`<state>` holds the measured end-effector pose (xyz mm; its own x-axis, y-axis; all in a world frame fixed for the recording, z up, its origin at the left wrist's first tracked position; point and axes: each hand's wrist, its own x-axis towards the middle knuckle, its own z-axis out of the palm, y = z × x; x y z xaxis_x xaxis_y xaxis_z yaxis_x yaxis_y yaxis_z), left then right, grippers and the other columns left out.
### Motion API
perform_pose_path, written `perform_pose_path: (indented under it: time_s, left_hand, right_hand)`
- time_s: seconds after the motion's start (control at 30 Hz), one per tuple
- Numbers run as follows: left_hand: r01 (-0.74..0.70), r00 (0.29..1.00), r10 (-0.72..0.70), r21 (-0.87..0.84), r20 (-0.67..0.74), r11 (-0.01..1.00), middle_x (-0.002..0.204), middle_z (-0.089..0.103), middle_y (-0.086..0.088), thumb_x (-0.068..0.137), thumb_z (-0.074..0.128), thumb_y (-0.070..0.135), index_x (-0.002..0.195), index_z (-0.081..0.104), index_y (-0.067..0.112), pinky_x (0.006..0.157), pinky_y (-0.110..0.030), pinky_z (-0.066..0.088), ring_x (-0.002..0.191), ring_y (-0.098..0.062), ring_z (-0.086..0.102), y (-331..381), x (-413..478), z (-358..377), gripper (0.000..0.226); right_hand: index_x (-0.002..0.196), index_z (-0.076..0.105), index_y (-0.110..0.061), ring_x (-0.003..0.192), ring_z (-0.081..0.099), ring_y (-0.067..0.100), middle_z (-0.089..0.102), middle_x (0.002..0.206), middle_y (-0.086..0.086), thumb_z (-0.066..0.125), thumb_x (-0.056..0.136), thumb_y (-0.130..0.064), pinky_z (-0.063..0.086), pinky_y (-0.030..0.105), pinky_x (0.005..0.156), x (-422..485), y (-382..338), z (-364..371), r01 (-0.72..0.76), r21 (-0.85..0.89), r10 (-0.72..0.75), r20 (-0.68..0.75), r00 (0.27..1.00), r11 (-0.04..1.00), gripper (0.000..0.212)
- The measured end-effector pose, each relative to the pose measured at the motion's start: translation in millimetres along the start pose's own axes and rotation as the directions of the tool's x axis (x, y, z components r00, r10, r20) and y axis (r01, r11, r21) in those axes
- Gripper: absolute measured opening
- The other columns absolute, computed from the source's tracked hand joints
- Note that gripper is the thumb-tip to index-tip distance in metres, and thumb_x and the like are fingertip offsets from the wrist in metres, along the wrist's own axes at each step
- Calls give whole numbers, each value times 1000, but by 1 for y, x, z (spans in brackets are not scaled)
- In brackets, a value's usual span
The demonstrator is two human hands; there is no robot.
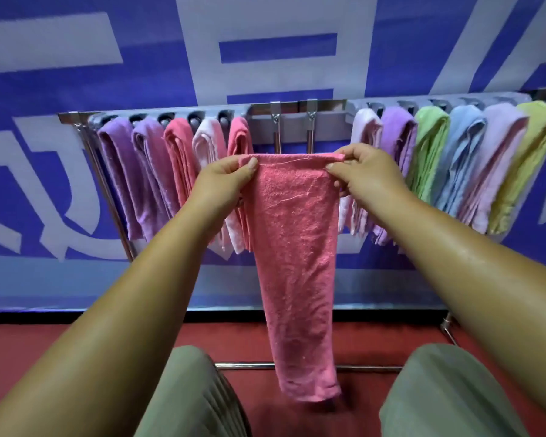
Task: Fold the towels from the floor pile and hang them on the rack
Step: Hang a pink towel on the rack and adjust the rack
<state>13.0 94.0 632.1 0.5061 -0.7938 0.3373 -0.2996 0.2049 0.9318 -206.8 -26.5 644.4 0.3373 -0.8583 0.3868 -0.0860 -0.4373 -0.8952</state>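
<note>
My left hand [224, 181] and right hand [366, 175] are pinching the top corners of the towel [293, 247]. It is hanging lengthwise, straight down, just before the bare middle of the rack [292, 110].

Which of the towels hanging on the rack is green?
The green towel, third from the left in the right-hand group, between a purple towel and a blue towel; no other is green.

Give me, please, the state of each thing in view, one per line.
Pink towel: folded into a long strip, hanging free from its top edge.
Left hand: pinches the towel's top left corner.
Right hand: pinches its top right corner.
Rack: two middle arms bare.
Five left towels: folded, draped over arms.
Six right towels: folded, draped over arms.
</note>
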Motion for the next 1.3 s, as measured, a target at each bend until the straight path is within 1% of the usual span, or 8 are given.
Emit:
perform_pose_path:
  time_s: [0.13, 0.3, 0.43, 0.53, 0.77, 0.93, 1.1, 1.3]
  left_hand:
    - [-34, 999, 36, 44, -34, 998, 90, 68, 2, 108, 61, 43, 109, 79, 22, 77, -36, 53, 84, -17, 61, 46, 14, -5, 28]
    - [-25, 998, 25, 0, -65, 1000, 80, 55, 1, 105, 63, 45, 99, 77, 24, 73, -35, 47, 75, -17, 48, 77, 34, -9, 26]
    - [27, 992, -31, -30, -120, 999, 86, 54, -7, 101, 67, 44, 96, 77, 23, 76, -42, 51, 81, -22, 48, 83, 44, -9, 24]
    - [56, 984, -64, -56, -168, 997, 81, 60, -10, 90, 73, 47, 92, 78, 18, 81, -49, 59, 76, -23, 56, 83, 48, -9, 29]
    - [9, 967, 40, 192, -250, 981, 60, 61, -1, 84, 68, 45, 75, 73, 9, 82, -56, 66, 65, -22, 64, 79, 41, 4, 37]
    - [28, 961, 37, 230, -273, 973, 57, 59, 0, 88, 66, 21, 62, 62, 13, 67, -44, 61, 62, -26, 61, 80, 34, 20, 28]
    - [155, 928, -89, 157, -361, 975, 99, 74, -13, 84, 60, 38, 94, 68, 16, 84, -54, 65, 90, -36, 74, 70, 28, 16, 26]
    - [291, 907, -262, 40, -330, 956, 75, 64, -11, 74, 66, 36, 105, 69, 7, 60, -40, 54, 57, -26, 59, 49, 20, 7, 43]
  right_hand:
    - [91, 69, -26, 66, 62, 2, 69, 81, -11, 78, 91, -23, 46, 21, 65, 18, -46, -10, 37, -49, -39, -46, 998, 998, 10]
    - [101, 60, -25, 62, 58, 14, 64, 81, 0, 62, 101, -17, 52, 29, 60, 31, -78, -10, -105, 253, 91, 67, 994, 962, 9]
    - [122, 61, -20, 57, 56, 17, 62, 79, 3, 57, 102, -16, 58, 34, 63, 34, -84, -6, -163, 262, 138, 111, 984, 951, 21]
    - [116, 59, -23, 66, 62, 19, 67, 92, 6, 57, 101, -14, 62, 44, 71, 32, -86, 0, -191, 254, 178, 72, 981, 948, 18]
    - [92, 60, -25, 84, 75, 28, 74, 94, 7, 55, 85, -21, 66, 55, 75, 27, -76, 18, -117, 7, 117, -60, 991, 993, 9]
    - [89, 68, -12, 74, 75, 35, 72, 76, 7, 46, 68, -25, 66, 55, 64, 32, -59, 35, -69, -153, 62, -51, 997, 986, 34]
    - [106, 71, -13, 76, 74, 31, 74, 93, 12, 49, 72, -16, 65, 58, 70, 18, -67, 35, -262, 119, 269, -52, 962, 958, 40]
    - [109, 63, -12, 50, 49, 18, 51, 74, 6, 54, 84, -5, 56, 40, 57, 12, -58, 23, -405, 277, 423, -4, 906, 871, 27]
